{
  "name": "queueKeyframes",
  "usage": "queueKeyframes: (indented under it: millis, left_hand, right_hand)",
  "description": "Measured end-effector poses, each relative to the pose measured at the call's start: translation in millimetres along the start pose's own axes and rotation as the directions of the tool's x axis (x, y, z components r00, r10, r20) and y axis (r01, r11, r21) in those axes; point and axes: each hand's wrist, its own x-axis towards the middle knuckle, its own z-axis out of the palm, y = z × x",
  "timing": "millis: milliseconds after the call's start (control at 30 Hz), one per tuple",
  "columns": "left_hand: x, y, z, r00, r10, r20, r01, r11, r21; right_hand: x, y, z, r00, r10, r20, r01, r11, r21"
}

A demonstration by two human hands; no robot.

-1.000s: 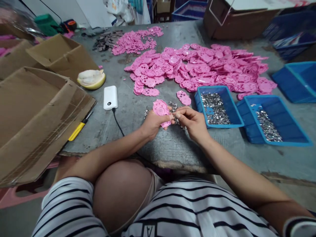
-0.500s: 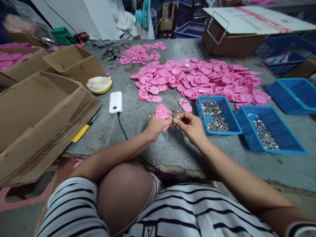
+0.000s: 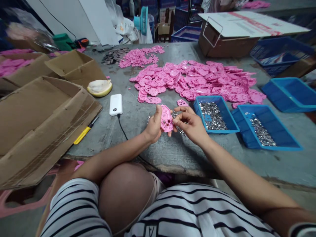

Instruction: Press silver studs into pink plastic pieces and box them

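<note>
My left hand (image 3: 154, 125) grips a pink plastic piece (image 3: 166, 118) with holes in it, the thumb along its left edge. At the piece's right edge, my right hand (image 3: 190, 124) has its thumb and index finger pinched together; whatever lies between the fingertips is too small to make out. Behind and under the hands lies a small heap of shiny metal parts (image 3: 182, 132), partly hidden. A single pink piece (image 3: 182, 103) rests just beyond the right hand, in front of a large pile of pink pieces (image 3: 197, 79).
Right of my hands stand two blue bins (image 3: 217, 131) holding metal parts, and another blue bin (image 3: 288, 93) farther right. A white power bank (image 3: 116, 104) with a black cable, a fruit rind (image 3: 100, 88), a yellow-handled screwdriver (image 3: 82, 135) and cardboard boxes (image 3: 49, 121) are on the left.
The pink piece has been turned in my left hand, so its holed face shows more, and the left thumb has shifted to its edge. My right hand stays close beside it, still pinched.
</note>
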Motion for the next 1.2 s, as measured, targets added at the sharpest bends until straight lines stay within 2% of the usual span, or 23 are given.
queueKeyframes:
  millis: [200,433,567,867,1200]
  left_hand:
    - [-0.9,0.7,2.6,0.999,-0.045,0.026,0.045,0.999,-0.002]
    - [-1.4,-1.3,3.5,0.997,-0.030,0.076,0.033,0.999,-0.027]
    - [-2.1,-2.2,3.1,0.995,-0.017,0.102,0.020,0.999,-0.027]
    - [-1.2,-3.1,2.0,0.995,-0.019,0.101,0.021,1.000,-0.010]
    - [1.0,-6.6,-0.3,0.994,-0.028,0.107,0.027,1.000,0.012]
  right_hand:
    - [-1.8,-4.8,0.5,1.000,-0.016,0.006,0.016,0.999,-0.029]
    - [-3.2,-8.9,4.6,0.998,0.060,0.006,-0.060,0.998,-0.035]
    - [-3.1,-8.8,4.2,0.999,0.046,0.006,-0.046,0.998,-0.049]
    - [-4.4,-8.3,3.1,0.997,0.066,0.038,-0.066,0.998,0.008]
    - [-3.2,-8.8,3.2,0.994,0.083,0.067,-0.081,0.996,-0.035]
